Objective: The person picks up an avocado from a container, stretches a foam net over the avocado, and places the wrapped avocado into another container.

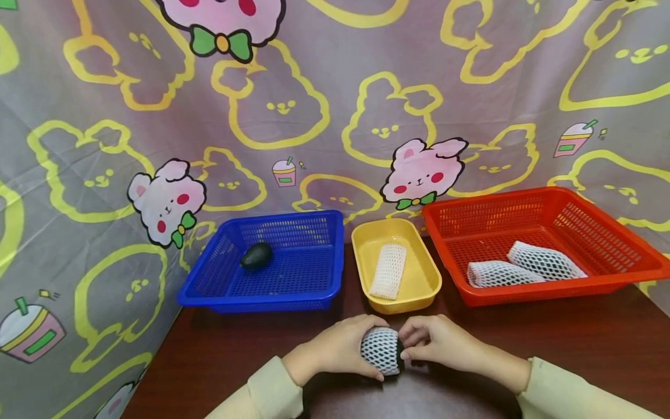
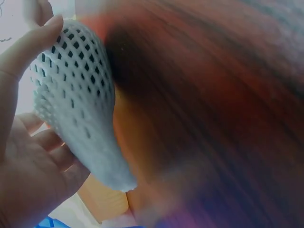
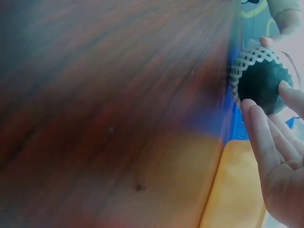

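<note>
A dark green avocado (image 3: 261, 90) sits partly inside a white foam net sleeve (image 1: 380, 351), just above the near part of the table. My left hand (image 1: 342, 349) grips the sleeved part, thumb on the near side and fingers around the far side. In the left wrist view the sleeve (image 2: 88, 104) narrows to a loose tail near the palm. The avocado's bare end faces my right hand (image 1: 445, 344), whose thumb and fingertips pinch that end near the sleeve's edge. The right wrist view shows the right thumb lying against the dark skin.
Behind the hands, a yellow tray (image 1: 430, 273) holds a flat foam net sleeve (image 1: 389, 270). At left, a blue basket (image 1: 209, 301) holds a bare avocado (image 1: 256, 256). At right, a red basket (image 1: 565, 201) holds two sleeved avocados (image 1: 546, 261). A patterned curtain (image 1: 324, 87) hangs behind.
</note>
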### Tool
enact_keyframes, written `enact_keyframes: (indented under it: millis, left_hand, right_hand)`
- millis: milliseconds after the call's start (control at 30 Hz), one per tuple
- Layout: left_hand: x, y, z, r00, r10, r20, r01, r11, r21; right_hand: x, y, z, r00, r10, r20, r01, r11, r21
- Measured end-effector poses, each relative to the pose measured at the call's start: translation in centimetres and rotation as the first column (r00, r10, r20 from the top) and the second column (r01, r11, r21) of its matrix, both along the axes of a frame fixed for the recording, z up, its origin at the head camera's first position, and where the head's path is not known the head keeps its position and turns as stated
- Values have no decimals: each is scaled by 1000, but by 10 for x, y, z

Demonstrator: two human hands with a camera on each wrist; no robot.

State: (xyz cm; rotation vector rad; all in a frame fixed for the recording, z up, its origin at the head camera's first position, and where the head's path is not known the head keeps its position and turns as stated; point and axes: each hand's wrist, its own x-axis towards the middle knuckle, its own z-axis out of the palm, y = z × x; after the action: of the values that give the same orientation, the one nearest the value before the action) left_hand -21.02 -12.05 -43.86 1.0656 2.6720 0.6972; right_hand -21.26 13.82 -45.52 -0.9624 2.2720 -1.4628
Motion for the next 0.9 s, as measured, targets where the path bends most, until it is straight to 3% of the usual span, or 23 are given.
enact_keyframes:
  millis: [200,500,900]
  left_hand:
    - [-1,4,-1,1000,-2,8,2,1000,7]
    - [-2,0,-2,999,30,-31,-31,998,-50]
    - [-2,10,-4,997,54,-64,-57,997,-55]
  right_hand:
    - [0,0,-2,999,-3,44,3,1000,-14]
    - [0,-1,-5,997,11,81,-9,1000,-19]
    - [-2,-2,-2,998,-57,34,57,998,12]
